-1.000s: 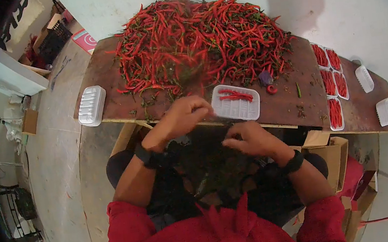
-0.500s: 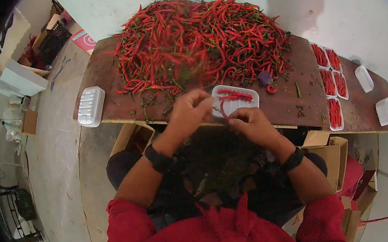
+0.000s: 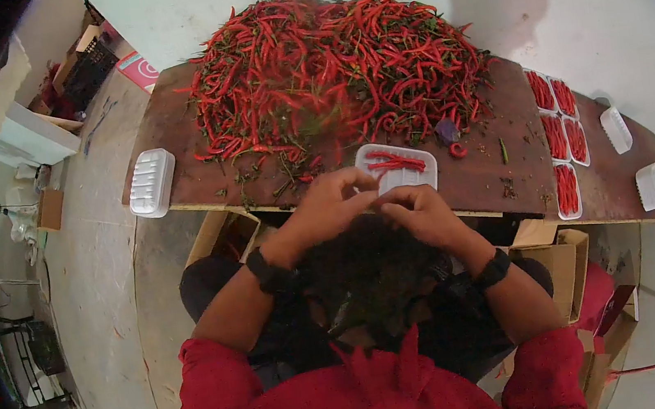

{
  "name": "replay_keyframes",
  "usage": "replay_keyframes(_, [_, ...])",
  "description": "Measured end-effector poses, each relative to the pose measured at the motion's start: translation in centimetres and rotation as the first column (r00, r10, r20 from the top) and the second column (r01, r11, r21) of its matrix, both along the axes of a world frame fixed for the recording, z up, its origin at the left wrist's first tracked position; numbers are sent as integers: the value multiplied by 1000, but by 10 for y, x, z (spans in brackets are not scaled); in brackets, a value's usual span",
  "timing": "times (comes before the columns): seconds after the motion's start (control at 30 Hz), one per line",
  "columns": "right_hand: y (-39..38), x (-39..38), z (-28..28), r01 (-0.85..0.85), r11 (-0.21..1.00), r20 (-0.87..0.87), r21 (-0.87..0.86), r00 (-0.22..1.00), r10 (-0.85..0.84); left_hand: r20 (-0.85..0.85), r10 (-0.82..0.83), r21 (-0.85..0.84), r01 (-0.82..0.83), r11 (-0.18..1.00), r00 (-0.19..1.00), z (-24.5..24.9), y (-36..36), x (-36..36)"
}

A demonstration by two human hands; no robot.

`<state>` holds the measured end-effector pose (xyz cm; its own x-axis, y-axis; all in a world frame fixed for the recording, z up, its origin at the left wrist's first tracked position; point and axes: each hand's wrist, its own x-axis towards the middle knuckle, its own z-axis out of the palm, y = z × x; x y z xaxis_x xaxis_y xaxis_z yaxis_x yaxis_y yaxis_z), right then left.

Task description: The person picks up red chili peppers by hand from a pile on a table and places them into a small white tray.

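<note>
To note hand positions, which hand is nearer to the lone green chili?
Right. The right hand is left of the green chili; the left hand is farther left.

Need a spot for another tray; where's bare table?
Bare wood: left, between the tray stack and chili pile; right, between the filled trays and lower far-right tray. Crowded: around left hand and right hand at the front tray.

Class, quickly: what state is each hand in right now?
Left hand: fingers curled near the white tray; anything held cannot be told.
Right hand: fingers bent beside the left; its grip cannot be told.
</note>
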<state>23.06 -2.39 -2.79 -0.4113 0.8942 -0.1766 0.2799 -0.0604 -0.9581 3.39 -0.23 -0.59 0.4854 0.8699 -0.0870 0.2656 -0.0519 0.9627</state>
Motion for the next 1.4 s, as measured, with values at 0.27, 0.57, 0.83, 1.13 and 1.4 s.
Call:
replay_keyframes(0.27, [3,0,11,40,999,77,7,996,-41,-77,6,81,1,997,997,4,5,21])
replay_keyframes(0.57, [23,24,2,113,918,444,379,849,-288,-345,206,649,75,757,916,-19,30,27])
replay_keyframes(0.83, [31,34,2,126,884,464,449,813,-352,-482,193,638,192,746,855,-41,41,36])
replay_keyframes(1.13, [27,29,-8,-17,900,543,436,802,-248,-495,219,669,208,714,841,-47,44,42])
replay_keyframes(1.4, [27,21,-2,-72,897,618,435,749,-240,-499,252,710,225,667,829,-44,45,42])
